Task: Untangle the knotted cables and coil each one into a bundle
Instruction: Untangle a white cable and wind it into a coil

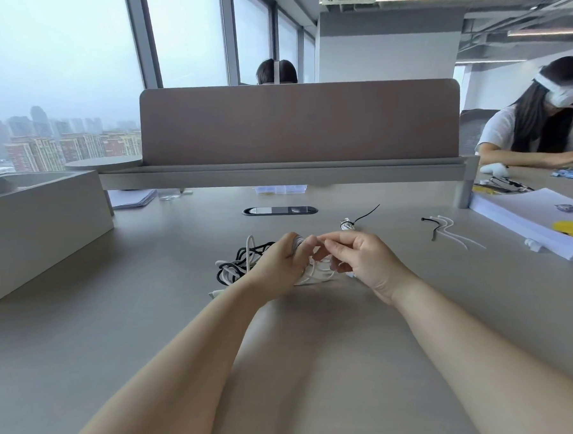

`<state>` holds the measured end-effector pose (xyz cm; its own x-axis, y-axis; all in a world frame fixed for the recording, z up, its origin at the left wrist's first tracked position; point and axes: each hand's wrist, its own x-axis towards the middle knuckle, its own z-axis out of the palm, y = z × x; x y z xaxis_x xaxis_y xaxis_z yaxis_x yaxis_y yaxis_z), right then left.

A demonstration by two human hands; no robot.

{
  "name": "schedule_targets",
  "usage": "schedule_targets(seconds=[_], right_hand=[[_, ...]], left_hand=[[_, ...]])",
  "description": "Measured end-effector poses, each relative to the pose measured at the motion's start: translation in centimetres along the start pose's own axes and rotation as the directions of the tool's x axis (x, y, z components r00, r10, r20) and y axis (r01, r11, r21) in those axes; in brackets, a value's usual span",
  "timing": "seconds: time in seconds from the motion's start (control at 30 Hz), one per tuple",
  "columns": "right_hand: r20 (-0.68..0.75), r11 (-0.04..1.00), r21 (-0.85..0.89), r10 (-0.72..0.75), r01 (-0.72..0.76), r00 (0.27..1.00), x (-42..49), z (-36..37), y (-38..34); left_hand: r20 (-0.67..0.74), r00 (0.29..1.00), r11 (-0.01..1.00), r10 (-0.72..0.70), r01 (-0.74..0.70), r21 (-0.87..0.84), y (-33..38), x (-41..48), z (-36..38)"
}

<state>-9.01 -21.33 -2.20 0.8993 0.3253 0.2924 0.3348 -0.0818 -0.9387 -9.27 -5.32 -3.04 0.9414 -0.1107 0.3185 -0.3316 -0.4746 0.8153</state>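
While left hand [276, 265] grips wound white cable [298, 242], right hand [360, 257] fingers [338, 244] pinch loose white strand [316, 271]; black-white tangle [239, 264] on tabletop [149, 290] left of hands.

Smooth, matt grey table [319, 364]; felt-like matt divider panel [300, 123]; smooth plastic-sheathed cables [238, 265]; white paper stack [517, 221].
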Motion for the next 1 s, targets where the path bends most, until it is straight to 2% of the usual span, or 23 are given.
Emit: schedule_targets(seconds=[0.1, 0.2, 0.3, 0.4, 0.5, 0.57, 0.67, 0.73, 0.87, 1.0], right_hand=[[-0.124, 0.999, -0.013, -0.040, 0.039, 0.991, 0.1, 0.0, 0.1], [-0.068, 0.998, -0.021, -0.058, 0.056, 0.996, 0.2, 0.4, -0.1], [0.004, 0.972, -0.209, -0.105, 0.104, 0.994, 0.2, 1.6, 0.2], [-0.005, 0.930, -0.346, -0.133, 0.123, 0.991, 0.3, 2.3, 0.5], [-0.015, 0.807, -0.580, -0.146, 0.110, 0.989, 0.3, 2.4, 0.6], [-0.005, 0.759, -0.642, -0.146, 0.109, 0.989, 0.2, 2.6, 0.6], [0.019, 0.759, -0.642, -0.122, 0.106, 0.992, 0.2, 2.9, 0.7], [0.043, 0.715, -0.686, -0.144, 0.134, 0.989, 0.1, 2.9, 0.9], [0.098, 0.549, -0.791, -0.324, 0.271, 0.941, 0.1, 2.5, 1.3], [0.095, 0.460, -0.807, -0.517, 0.370, 0.851, 0.1, 2.6, 1.6]], left_hand=[[-0.096, 0.995, 0.983, -0.026, 0.008, -0.183, 0.5, 0.0, 0.0], [-0.166, 0.984, 0.945, -0.072, 0.014, -0.326, 0.7, 0.1, -0.1], [-0.206, 0.973, 0.905, -0.104, 0.007, -0.425, 1.0, 0.1, -0.1], [-0.205, 0.968, 0.847, -0.144, 0.013, -0.531, 1.3, 0.0, 0.3], [-0.185, 0.966, 0.801, -0.182, 0.036, -0.598, 1.5, 0.1, 0.6], [-0.177, 0.964, 0.772, -0.198, 0.042, -0.635, 1.6, 0.1, 0.6], [-0.206, 0.953, 0.736, -0.221, 0.024, -0.676, 1.9, 0.3, 0.7], [-0.264, 0.935, 0.749, -0.238, 0.003, -0.663, 2.0, 0.4, 0.7], [-0.380, 0.891, 0.819, -0.247, -0.018, -0.573, 1.3, 0.8, 0.0], [-0.424, 0.882, 0.906, -0.204, 0.006, -0.423, 0.4, 1.1, -0.7]])
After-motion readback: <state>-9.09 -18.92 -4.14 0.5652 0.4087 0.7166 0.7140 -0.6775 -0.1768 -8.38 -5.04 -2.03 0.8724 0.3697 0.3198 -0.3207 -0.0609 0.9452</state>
